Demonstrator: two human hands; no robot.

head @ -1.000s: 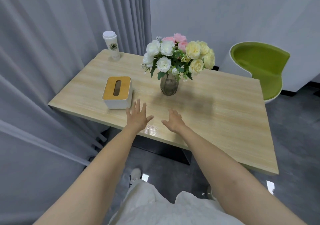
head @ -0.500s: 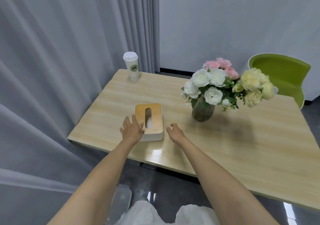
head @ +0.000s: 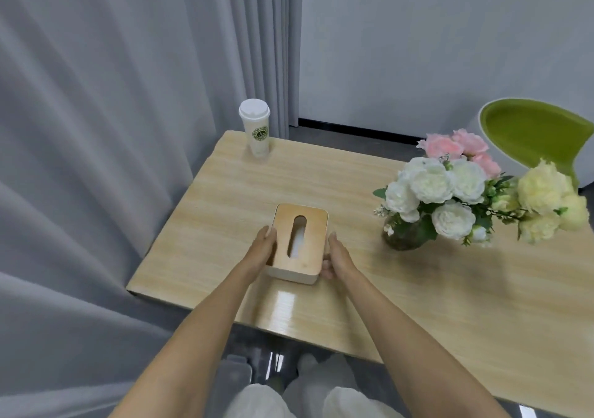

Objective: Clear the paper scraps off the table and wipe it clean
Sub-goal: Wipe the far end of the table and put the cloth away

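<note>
Stretching from a grey curtain [head: 96,128] on the left towards a green chair [head: 530,134] at the far right, the pale wood-grain worktop [head: 401,289] stands in a room with a grey wall [head: 450,48] and a dark floor [head: 353,131]. On its near left part sits a white tissue box [head: 313,224] with a slotted wooden lid, and white tissue [head: 297,239] shows in the slot. The left hand [head: 262,252] lies along the box's left side and the right hand [head: 339,257] curls against its right side, so each grip is clamped on the box. A lidded paper cup [head: 255,128] stands upright at the far left corner, its contents hidden. A glass vase [head: 406,236] of white, pink and yellow flowers [head: 450,189] stands right of the box, apart from the right hand.
</note>
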